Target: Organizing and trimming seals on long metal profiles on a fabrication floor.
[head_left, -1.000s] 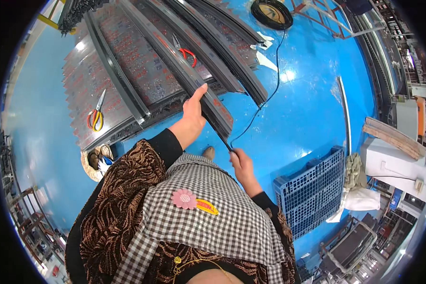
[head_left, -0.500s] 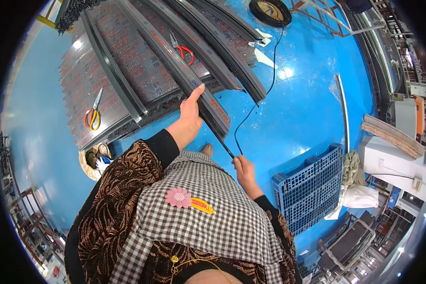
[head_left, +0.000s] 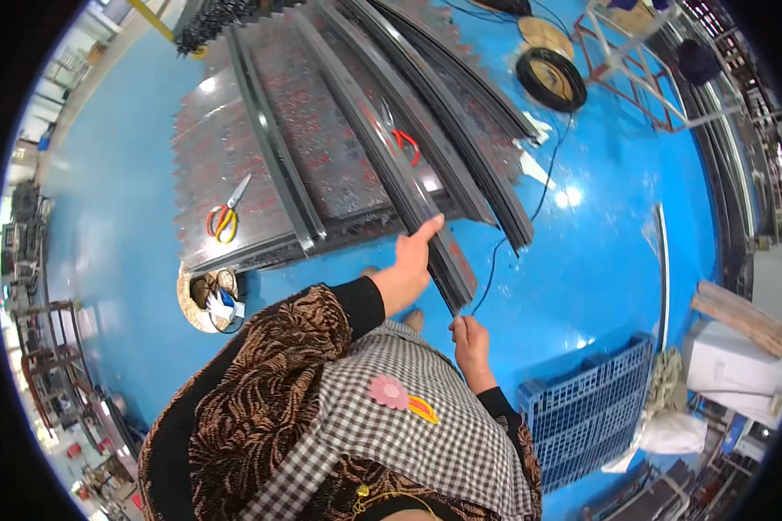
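Scissors (head_left: 232, 207) lie left of the left hand's (head_left: 414, 260) fingers, which clasp a dark grooved profile (head_left: 452, 267) extending ahead, while the right hand's (head_left: 472, 346) fingers, narrowly pinching black cord (head_left: 490, 276), now sit nearer the profile's end, apparently leaving less free cord between.

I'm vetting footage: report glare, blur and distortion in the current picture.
Head view: white glare on the blue floor and dark sheet; head view: the sheet's detail looks smeared, perhaps by motion; head view: the dark strip in the left hand seems bowed by the lens.
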`<state>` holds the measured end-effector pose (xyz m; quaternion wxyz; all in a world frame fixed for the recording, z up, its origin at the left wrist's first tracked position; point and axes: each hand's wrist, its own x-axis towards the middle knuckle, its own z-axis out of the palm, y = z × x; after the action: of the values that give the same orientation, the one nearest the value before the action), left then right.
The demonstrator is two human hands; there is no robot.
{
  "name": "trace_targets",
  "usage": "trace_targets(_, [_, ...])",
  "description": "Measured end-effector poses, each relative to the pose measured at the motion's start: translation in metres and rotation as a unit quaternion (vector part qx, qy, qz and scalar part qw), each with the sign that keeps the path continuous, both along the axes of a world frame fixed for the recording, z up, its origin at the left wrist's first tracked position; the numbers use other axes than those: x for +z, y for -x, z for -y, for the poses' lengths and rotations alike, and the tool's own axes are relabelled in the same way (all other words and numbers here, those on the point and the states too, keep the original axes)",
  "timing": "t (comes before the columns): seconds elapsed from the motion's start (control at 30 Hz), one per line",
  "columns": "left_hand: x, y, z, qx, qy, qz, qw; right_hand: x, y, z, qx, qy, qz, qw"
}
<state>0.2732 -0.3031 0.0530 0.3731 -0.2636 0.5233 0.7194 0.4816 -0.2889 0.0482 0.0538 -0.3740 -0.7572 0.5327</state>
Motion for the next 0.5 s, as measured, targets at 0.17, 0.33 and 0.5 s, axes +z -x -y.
trace_targets(0.17, [0.019,-0.001,-0.001,0.006,0.048,-0.017,0.999,-0.001,-0.046,0.01,-0.017,0.002,-0.007,1.0])
trace_targets(0.33, [0.011,-0.001,0.005,0.007,0.012,0.02,1.0,-0.005,-0.013,0.007,0.003,-0.013,0.009,1.0])
trace_targets(0.5, [-0.001,0.005,0.006,-0.021,-0.01,0.042,0.999,-0.008,-0.04,0.004,-0.044,0.087,-0.017,0.995])
